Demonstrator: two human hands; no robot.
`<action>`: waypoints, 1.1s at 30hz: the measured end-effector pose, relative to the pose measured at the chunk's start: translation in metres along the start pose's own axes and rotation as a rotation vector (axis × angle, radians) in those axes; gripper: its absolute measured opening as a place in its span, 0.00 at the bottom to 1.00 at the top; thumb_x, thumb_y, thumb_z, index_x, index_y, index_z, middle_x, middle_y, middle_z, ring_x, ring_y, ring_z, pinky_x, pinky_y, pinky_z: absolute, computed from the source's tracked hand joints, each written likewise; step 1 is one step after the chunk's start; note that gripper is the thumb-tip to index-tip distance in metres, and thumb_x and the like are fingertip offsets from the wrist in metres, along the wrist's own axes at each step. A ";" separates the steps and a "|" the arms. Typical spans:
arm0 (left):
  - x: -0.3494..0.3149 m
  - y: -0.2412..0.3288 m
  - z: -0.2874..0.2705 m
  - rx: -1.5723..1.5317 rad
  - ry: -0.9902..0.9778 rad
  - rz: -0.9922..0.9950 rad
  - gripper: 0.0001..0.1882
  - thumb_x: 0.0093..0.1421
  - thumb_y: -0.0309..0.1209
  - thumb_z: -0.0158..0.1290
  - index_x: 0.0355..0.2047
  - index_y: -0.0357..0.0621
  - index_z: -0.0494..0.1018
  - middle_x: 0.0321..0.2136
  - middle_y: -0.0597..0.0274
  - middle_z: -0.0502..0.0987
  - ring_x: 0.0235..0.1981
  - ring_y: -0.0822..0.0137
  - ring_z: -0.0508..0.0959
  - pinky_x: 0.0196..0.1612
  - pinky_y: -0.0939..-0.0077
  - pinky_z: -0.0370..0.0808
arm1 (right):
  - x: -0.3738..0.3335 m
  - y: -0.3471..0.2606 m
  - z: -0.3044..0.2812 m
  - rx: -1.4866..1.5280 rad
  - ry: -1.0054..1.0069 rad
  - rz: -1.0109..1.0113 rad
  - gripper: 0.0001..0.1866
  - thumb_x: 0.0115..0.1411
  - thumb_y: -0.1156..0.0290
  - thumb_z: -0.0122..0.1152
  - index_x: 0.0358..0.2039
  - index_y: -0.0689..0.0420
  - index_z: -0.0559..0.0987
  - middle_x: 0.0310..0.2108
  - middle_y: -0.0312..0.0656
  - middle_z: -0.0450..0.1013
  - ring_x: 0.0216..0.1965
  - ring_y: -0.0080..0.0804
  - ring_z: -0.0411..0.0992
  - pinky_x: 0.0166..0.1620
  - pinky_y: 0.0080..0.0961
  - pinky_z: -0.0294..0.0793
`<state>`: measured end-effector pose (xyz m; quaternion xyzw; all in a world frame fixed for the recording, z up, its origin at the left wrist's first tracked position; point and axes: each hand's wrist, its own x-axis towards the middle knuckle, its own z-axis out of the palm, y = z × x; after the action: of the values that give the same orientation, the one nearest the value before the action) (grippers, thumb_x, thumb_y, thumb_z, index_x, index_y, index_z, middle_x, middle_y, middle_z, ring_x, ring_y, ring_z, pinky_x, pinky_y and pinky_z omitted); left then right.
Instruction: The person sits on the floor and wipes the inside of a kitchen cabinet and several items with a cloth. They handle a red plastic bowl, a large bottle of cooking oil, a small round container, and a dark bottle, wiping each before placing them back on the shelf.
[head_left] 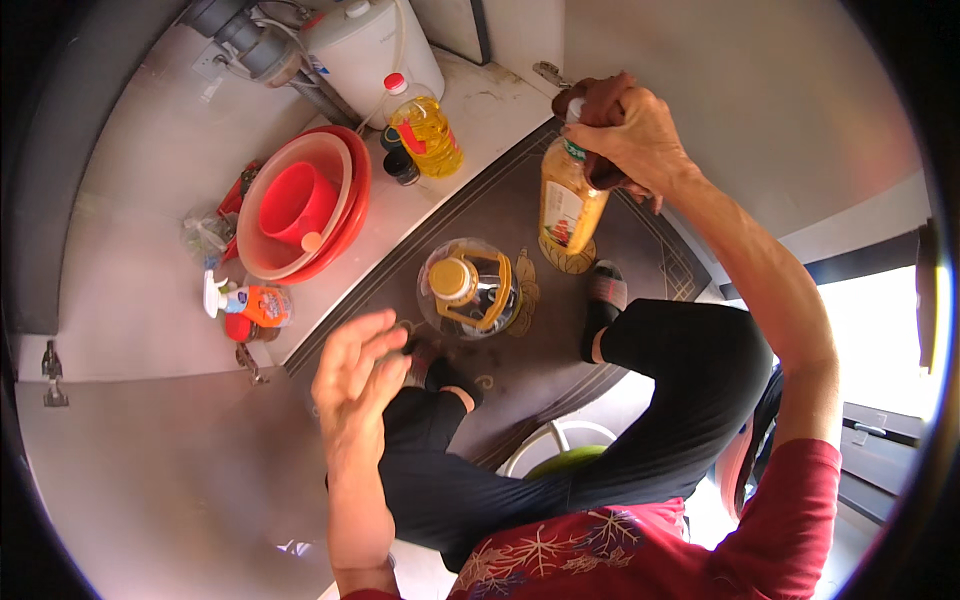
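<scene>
Up at the right, my right hand (645,140) grips the neck of a bottle (572,205) together with a brown cloth (602,100) bunched around its top. Yellow contents show through the bottle, which has a pale label and hangs slightly tilted over the mat. My left hand (360,375) is raised at the lower left, fingers spread, holding nothing. Just beyond it a big clear jug (465,288) with a yellow cap and yellow handle stands on the floor mat.
Inside the open cabinet are an oil bottle (425,135), stacked red basins (357,200), an orange spray bottle (262,303), a white tank (375,50) and a drain pipe (265,50). A dark patterned mat (400,265) covers the floor. A white bucket (515,462) sits between my legs.
</scene>
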<state>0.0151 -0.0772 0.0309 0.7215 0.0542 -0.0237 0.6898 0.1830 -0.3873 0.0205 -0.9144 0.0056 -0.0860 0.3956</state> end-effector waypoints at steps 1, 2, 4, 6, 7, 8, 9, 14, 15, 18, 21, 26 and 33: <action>0.001 -0.003 -0.005 -0.007 -0.007 -0.003 0.21 0.56 0.28 0.52 0.50 0.37 0.64 0.49 0.48 0.68 0.46 0.59 0.72 0.43 0.66 0.73 | 0.015 0.003 0.014 0.003 0.006 0.012 0.18 0.40 0.57 0.65 0.25 0.59 0.79 0.22 0.44 0.75 0.27 0.38 0.76 0.35 0.30 0.74; 0.004 -0.007 -0.007 -0.022 -0.015 -0.019 0.21 0.56 0.29 0.52 0.50 0.36 0.64 0.49 0.48 0.68 0.45 0.59 0.72 0.43 0.65 0.73 | 0.028 0.009 0.025 0.003 0.017 0.034 0.18 0.40 0.57 0.65 0.26 0.59 0.79 0.23 0.44 0.76 0.28 0.38 0.76 0.36 0.30 0.74; 0.010 -0.009 -0.012 -0.029 0.001 -0.075 0.21 0.56 0.29 0.52 0.49 0.35 0.64 0.48 0.47 0.68 0.44 0.59 0.72 0.42 0.65 0.74 | 0.063 0.022 0.051 -0.003 0.029 0.049 0.17 0.40 0.57 0.64 0.27 0.57 0.80 0.25 0.44 0.76 0.30 0.39 0.76 0.38 0.31 0.74; 0.016 -0.013 -0.017 -0.055 0.039 -0.115 0.20 0.56 0.29 0.52 0.47 0.34 0.64 0.48 0.47 0.68 0.44 0.58 0.73 0.41 0.64 0.75 | 0.094 0.024 0.072 0.012 0.035 0.073 0.17 0.40 0.57 0.64 0.27 0.57 0.80 0.27 0.44 0.77 0.32 0.39 0.76 0.40 0.32 0.74; 0.017 -0.017 -0.021 -0.082 0.062 -0.133 0.20 0.56 0.30 0.53 0.47 0.34 0.64 0.48 0.47 0.68 0.43 0.58 0.73 0.40 0.64 0.75 | 0.109 0.029 0.081 0.021 0.073 0.076 0.17 0.40 0.57 0.65 0.27 0.57 0.80 0.27 0.45 0.77 0.32 0.39 0.76 0.40 0.32 0.74; 0.021 -0.019 -0.024 -0.145 0.086 -0.188 0.21 0.55 0.28 0.54 0.47 0.33 0.64 0.48 0.46 0.68 0.43 0.58 0.73 0.41 0.65 0.75 | 0.126 0.037 0.091 0.028 0.118 0.083 0.17 0.40 0.57 0.65 0.27 0.57 0.80 0.27 0.45 0.77 0.32 0.39 0.76 0.40 0.32 0.74; 0.025 -0.018 -0.027 -0.208 0.111 -0.244 0.22 0.53 0.27 0.56 0.47 0.33 0.64 0.47 0.46 0.68 0.43 0.59 0.73 0.42 0.67 0.74 | 0.144 0.047 0.102 0.035 0.163 0.090 0.17 0.40 0.58 0.65 0.27 0.57 0.80 0.27 0.45 0.77 0.32 0.40 0.76 0.40 0.32 0.74; 0.041 -0.025 -0.038 -0.345 0.089 -0.311 0.23 0.55 0.31 0.55 0.47 0.32 0.63 0.47 0.45 0.69 0.43 0.55 0.75 0.41 0.64 0.77 | 0.225 0.057 0.158 0.138 0.311 0.052 0.10 0.44 0.68 0.65 0.25 0.57 0.74 0.29 0.37 0.75 0.31 0.27 0.74 0.38 0.25 0.74; 0.045 -0.027 -0.041 -0.377 0.060 -0.337 0.23 0.56 0.32 0.55 0.49 0.33 0.63 0.48 0.45 0.69 0.45 0.53 0.74 0.44 0.62 0.76 | 0.239 0.065 0.170 0.142 0.349 0.023 0.10 0.44 0.68 0.65 0.25 0.57 0.74 0.28 0.36 0.74 0.31 0.26 0.73 0.37 0.25 0.74; 0.059 -0.029 -0.046 -0.370 0.044 -0.389 0.22 0.57 0.32 0.55 0.49 0.34 0.64 0.49 0.46 0.69 0.47 0.55 0.74 0.46 0.63 0.76 | 0.278 0.083 0.200 0.153 0.453 -0.039 0.10 0.43 0.68 0.66 0.23 0.56 0.75 0.27 0.32 0.73 0.29 0.27 0.72 0.37 0.23 0.73; 0.066 -0.036 -0.053 -0.378 0.103 -0.461 0.20 0.57 0.31 0.55 0.48 0.34 0.65 0.47 0.47 0.70 0.46 0.58 0.75 0.45 0.65 0.76 | 0.305 0.074 0.221 0.128 0.469 -0.050 0.09 0.43 0.67 0.66 0.23 0.55 0.75 0.28 0.32 0.73 0.29 0.28 0.72 0.36 0.25 0.73; 0.072 -0.041 -0.062 -0.423 0.146 -0.523 0.20 0.56 0.30 0.55 0.47 0.34 0.65 0.46 0.48 0.71 0.45 0.57 0.75 0.44 0.65 0.77 | 0.351 0.061 0.245 -0.023 0.466 -0.068 0.11 0.42 0.64 0.66 0.25 0.54 0.76 0.29 0.37 0.73 0.31 0.34 0.73 0.37 0.29 0.74; 0.076 -0.053 -0.068 -0.407 0.198 -0.494 0.21 0.55 0.30 0.56 0.47 0.33 0.65 0.46 0.46 0.71 0.45 0.56 0.75 0.44 0.65 0.77 | 0.375 0.055 0.275 -0.141 0.461 -0.046 0.14 0.43 0.63 0.67 0.30 0.55 0.79 0.37 0.44 0.72 0.37 0.45 0.74 0.41 0.36 0.75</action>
<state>0.0824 -0.0033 -0.0266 0.5330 0.2978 -0.1086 0.7845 0.6004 -0.2561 -0.1466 -0.8957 0.0810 -0.3010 0.3170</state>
